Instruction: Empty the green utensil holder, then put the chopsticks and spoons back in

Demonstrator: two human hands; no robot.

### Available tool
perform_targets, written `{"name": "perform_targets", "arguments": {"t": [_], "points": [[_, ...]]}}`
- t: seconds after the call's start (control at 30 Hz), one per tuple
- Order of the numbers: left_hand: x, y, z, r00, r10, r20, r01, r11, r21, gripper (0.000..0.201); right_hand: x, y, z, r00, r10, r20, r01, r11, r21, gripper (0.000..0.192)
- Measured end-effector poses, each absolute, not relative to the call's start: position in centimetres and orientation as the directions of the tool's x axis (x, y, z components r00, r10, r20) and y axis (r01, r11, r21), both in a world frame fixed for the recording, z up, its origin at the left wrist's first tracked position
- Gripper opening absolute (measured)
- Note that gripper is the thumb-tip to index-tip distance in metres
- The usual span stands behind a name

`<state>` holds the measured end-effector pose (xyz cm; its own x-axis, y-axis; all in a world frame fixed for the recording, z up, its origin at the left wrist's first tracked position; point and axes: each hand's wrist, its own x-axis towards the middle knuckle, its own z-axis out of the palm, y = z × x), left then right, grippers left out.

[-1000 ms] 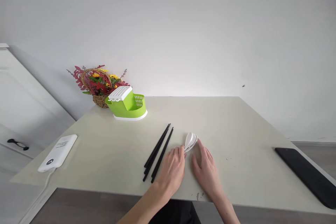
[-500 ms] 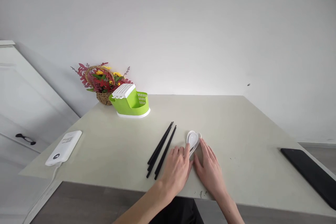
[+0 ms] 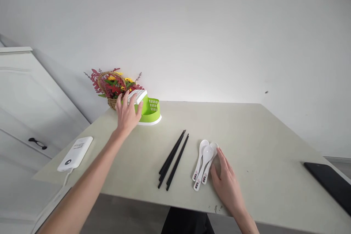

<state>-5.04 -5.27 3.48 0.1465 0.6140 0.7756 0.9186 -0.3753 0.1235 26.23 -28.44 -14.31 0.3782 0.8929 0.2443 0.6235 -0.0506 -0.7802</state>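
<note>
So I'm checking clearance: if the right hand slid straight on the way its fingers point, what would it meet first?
The right hand points up-left; the white spoons lie right at its fingertips, so it would likely meet them first.

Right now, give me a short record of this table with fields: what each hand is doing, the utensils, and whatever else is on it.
left hand: left hand reaches far across, fingers on the green holder and its white lid
right hand: right hand lies flat, fingertips beside the white spoons
utensils: black chopsticks lie left of the spoons, apart from them
behind holder: flower basket
left edge: white power bank with cable
right edge: black phone
surface: table
</note>
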Motion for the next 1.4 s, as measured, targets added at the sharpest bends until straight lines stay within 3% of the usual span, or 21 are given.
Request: {"name": "perform_targets", "arguments": {"t": [0.23, 0.53, 0.87, 1.17, 1.3, 1.4], "points": [[-6.9, -2.4, 1.3, 0.315, 0.648, 0.694, 0.866, -0.495, 0.068, 0.056, 26.3, -28.7, -13.4, 0.445, 0.876, 0.186, 0.534, -0.094, -0.840, 0.066], [1.3, -4.6, 0.9, 0.367, 0.657, 0.658, 0.818, -0.565, 0.108, 0.057, 26.3, -28.5, -13.2, 0.483, 0.856, 0.184, 0.482, -0.084, -0.872, 0.066], [12.8, -7.1, 0.7, 0.566, 0.523, 0.638, 0.595, -0.794, 0.123, 0.053, 26.4, -28.1, -13.2, 0.495, 0.847, 0.192, 0.474, -0.078, -0.877, 0.064], [14.3, -7.1, 1.7, 0.750, 0.395, 0.531, 0.375, -0.915, 0.149, 0.051, 26.5, -27.8, -13.2, 0.486, 0.835, 0.259, 0.496, -0.019, -0.868, 0.057], [13.9, -7.4, 3.0, 0.767, 0.389, 0.511, 0.334, -0.921, 0.199, 0.050, 26.5, -27.9, -12.9, 0.494, 0.831, 0.256, 0.481, -0.016, -0.877, 0.055], [12.3, -7.8, 2.8, 0.646, 0.444, 0.620, 0.357, -0.895, 0.269, 0.041, 26.5, -28.0, -12.9, 0.488, 0.829, 0.271, 0.481, 0.004, -0.877, 0.053]]}}
